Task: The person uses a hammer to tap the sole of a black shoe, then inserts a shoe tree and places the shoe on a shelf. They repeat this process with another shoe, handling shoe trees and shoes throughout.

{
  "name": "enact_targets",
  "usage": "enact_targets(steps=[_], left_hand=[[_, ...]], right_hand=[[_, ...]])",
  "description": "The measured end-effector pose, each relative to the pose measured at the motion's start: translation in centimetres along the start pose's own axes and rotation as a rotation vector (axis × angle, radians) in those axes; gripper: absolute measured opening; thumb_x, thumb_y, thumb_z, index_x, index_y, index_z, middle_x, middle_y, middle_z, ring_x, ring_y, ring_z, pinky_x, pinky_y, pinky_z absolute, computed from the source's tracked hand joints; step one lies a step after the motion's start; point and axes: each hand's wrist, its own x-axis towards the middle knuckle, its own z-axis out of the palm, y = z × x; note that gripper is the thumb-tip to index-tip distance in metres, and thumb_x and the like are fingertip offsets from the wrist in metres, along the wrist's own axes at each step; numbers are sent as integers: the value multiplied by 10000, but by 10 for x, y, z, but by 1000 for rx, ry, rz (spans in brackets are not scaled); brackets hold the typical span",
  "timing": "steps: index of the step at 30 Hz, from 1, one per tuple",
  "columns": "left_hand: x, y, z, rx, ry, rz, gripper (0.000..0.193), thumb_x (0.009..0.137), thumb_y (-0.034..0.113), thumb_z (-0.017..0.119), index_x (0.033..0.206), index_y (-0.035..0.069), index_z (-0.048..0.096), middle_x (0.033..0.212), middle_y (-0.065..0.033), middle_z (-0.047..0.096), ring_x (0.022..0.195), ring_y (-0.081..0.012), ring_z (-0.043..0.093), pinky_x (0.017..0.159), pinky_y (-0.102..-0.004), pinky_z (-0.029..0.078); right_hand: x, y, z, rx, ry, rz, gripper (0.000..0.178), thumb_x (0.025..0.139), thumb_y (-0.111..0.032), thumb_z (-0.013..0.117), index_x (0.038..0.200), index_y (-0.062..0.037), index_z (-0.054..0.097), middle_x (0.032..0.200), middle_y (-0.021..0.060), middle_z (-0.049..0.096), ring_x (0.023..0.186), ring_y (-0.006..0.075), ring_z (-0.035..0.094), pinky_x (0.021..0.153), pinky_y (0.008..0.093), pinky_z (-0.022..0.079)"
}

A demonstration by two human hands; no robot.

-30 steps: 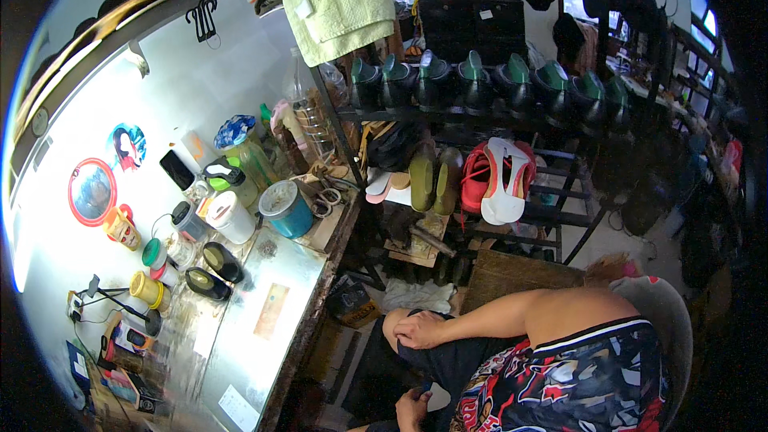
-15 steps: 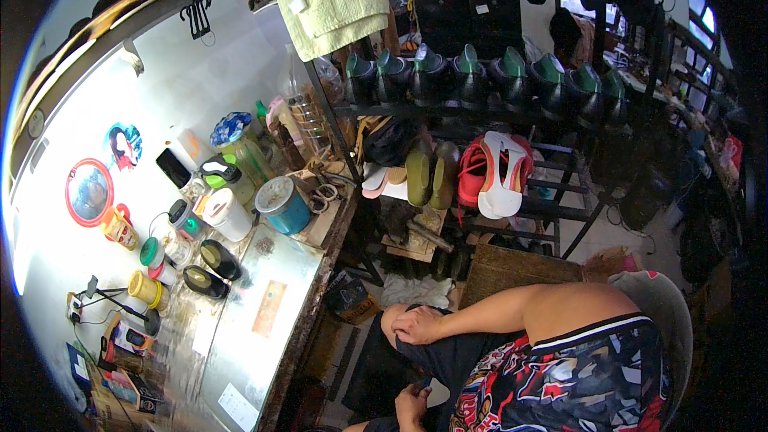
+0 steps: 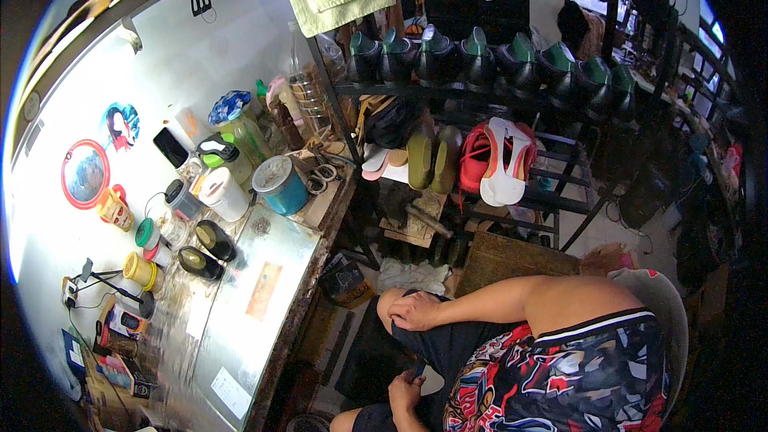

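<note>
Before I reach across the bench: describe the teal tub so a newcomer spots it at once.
Find the long workbench on the left, with the shiny sheet on top. At the sheet's far end stands the teal tub, just right of the white tub. Its blue-green wall and pale, stained top set it apart.

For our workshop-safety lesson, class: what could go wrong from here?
The left hand seems to hold a small dark item, which might slip and drop. The black shoes stand close together along the rack, so a bump could topple several. The teal tub sits near the edge of the bench and might get knocked over.
</note>
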Motion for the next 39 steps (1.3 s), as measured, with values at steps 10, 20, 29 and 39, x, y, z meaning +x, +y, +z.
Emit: enact_targets(steps=[10,20,29,39], left_hand=[[-117,40,-92,-100,810,35,311,941,305,818,1138,64,820,1081,-225,747,1056,-439,678,962,-524,537],[-170,44,-42,-179,967,-619,562,1118,427,583,1539,55,595,1356,-325,637,1250,-491,609,1111,-553,463],[-159,7,14,-8,963,-732,615,1014,425,775,1482,40,667,1332,-269,716,1231,-408,678,1074,-475,523],[-212,-41,-81,-341,1044,-193,389,946,146,876,1323,100,791,1045,-100,777,892,-228,707,841,-409,610]], right_hand=[[0,1,-1,36,24,-6,165,967,-248,683,1050,-120,744,959,107,747,871,348,759,760,488,625],[-1,0,4,-7,27,-6,182,974,-262,677,1058,-124,760,972,89,751,881,345,756,744,485,617],[0,6,8,27,46,-36,163,962,-236,687,1038,-113,762,968,93,765,855,343,758,716,484,613],[6,2,4,-26,-131,-14,165,955,-235,701,1048,-117,770,984,112,765,855,338,748,716,457,618]])
